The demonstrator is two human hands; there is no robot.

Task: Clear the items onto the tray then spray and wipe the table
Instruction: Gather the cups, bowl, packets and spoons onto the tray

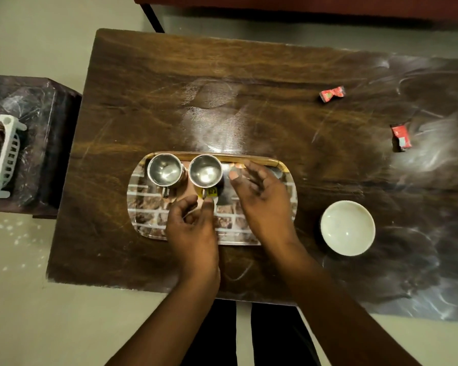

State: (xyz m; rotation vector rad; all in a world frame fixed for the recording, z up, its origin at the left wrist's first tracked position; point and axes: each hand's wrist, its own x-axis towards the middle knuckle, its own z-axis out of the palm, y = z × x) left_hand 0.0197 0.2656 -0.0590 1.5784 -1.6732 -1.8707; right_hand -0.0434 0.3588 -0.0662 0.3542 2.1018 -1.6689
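A patterned tray (143, 207) lies near the front edge of the dark wooden table (169, 101). Two steel cups stand side by side at the tray's far edge, one on the left (165, 170) and one on the right (205, 170). My left hand (192, 228) hovers over the tray just below the right cup, fingers apart and holding nothing. My right hand (262, 199) is spread over the tray's right half, also empty. A white bowl (347, 227) sits on the table right of the tray. Two red wrappers lie farther right, one (331, 93) toward the back and one (400, 137) nearer.
A white plastic basket (4, 157) rests on a dark side stand (45, 107) left of the table. Pale smears cover the table's right part and a patch beyond the tray. A dark piece of furniture runs along the far side.
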